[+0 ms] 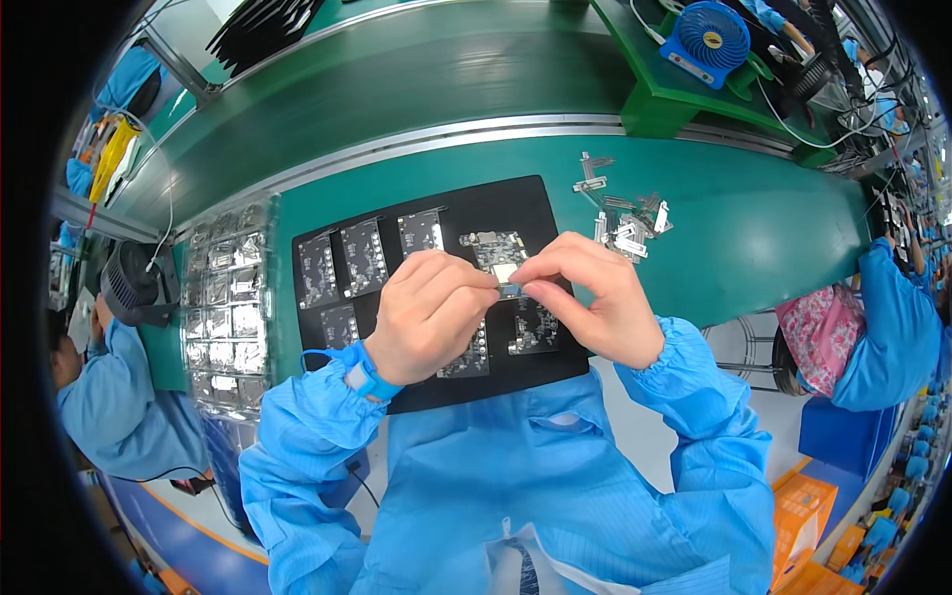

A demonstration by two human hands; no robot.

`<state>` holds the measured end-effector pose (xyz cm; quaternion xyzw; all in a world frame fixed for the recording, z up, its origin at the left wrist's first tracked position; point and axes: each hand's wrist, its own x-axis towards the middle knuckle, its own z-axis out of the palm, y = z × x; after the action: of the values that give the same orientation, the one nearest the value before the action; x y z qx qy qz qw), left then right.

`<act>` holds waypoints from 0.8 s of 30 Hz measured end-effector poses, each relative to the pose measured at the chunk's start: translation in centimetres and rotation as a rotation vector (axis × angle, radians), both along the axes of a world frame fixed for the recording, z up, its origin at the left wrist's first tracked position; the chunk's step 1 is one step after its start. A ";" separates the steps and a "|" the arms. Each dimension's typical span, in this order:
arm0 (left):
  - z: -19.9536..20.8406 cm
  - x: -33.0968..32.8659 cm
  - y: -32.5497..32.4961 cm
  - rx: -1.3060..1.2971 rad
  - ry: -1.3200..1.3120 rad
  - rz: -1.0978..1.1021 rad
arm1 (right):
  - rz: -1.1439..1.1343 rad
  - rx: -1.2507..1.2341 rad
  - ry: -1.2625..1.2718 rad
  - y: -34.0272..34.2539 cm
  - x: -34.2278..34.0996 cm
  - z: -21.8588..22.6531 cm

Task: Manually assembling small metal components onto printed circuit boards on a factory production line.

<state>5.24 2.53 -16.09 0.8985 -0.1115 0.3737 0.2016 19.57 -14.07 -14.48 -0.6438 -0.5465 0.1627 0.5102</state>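
My left hand [428,309] and my right hand [593,297] meet over a black mat [575,347]. Between their fingertips is a circuit board [499,244] with metal-coloured parts and a pale square patch at its near end. The left fingers are curled and closed at the board's near left edge. On its right side, my right thumb and forefinger pinch the same end; the exact spot under the fingertips is partly hidden. More dark circuit boards [365,256] lie in rows on the mat, some half covered by my hands. A blue wrist strap [369,379] circles my left wrist.
Loose small metal pieces [627,226] lie beyond my right hand. Left of the mat stands a clear compartment tray [226,307] of parts, near a dark fan [141,283]. A blue fan [708,42] sits on a green stand [659,104]. Co-workers in blue sit at both sides.
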 end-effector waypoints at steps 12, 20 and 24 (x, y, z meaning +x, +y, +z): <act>-0.3 0.1 0.0 -0.016 0.016 0.018 | -0.009 -0.022 0.072 0.5 0.1 -0.5; -0.5 0.0 0.1 -0.060 0.033 0.033 | 0.062 -0.029 0.049 1.0 0.8 -0.4; -0.2 0.6 0.2 -0.497 0.229 0.172 | 0.044 -0.053 -0.101 2.3 2.1 -0.3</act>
<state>5.84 2.76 -16.30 0.8640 0.0839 0.3014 0.3946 21.62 -11.77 -14.77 -0.6524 -0.5810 0.1557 0.4610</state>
